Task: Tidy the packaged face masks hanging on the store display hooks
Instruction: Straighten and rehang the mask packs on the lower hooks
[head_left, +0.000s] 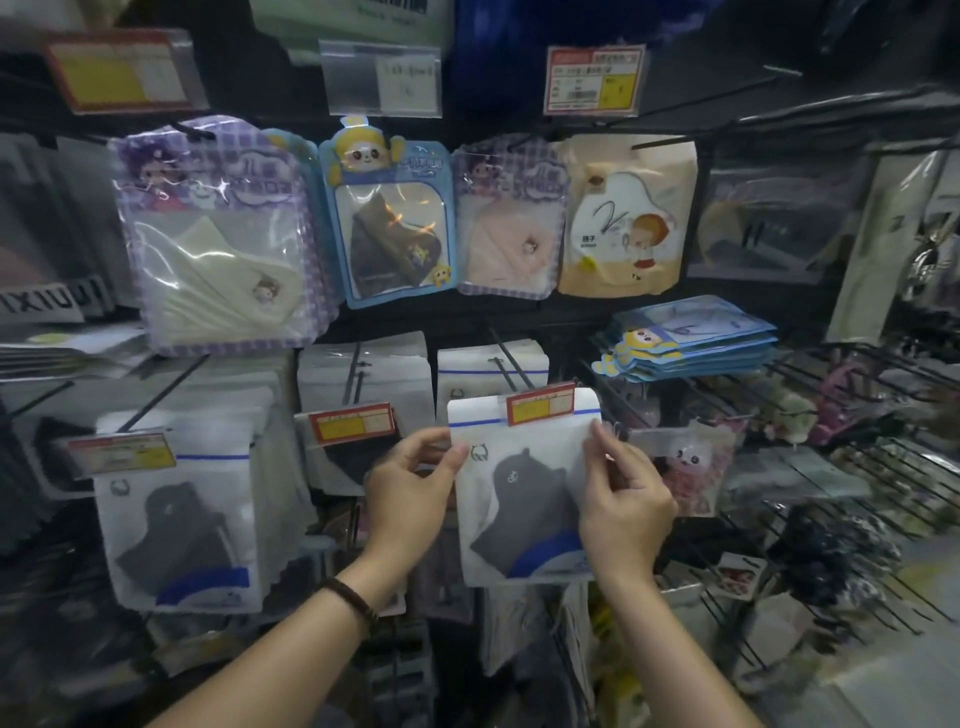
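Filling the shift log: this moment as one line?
left hand pinches dark-mask pack left edge | right hand pinches its right edge | pack upright, top behind red price tag | stage: straightening

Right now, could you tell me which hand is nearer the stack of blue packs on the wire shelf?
Right. The right hand pinches the right edge of the held pack, below-left of the blue stack; the left hand grips its left edge, farther off.
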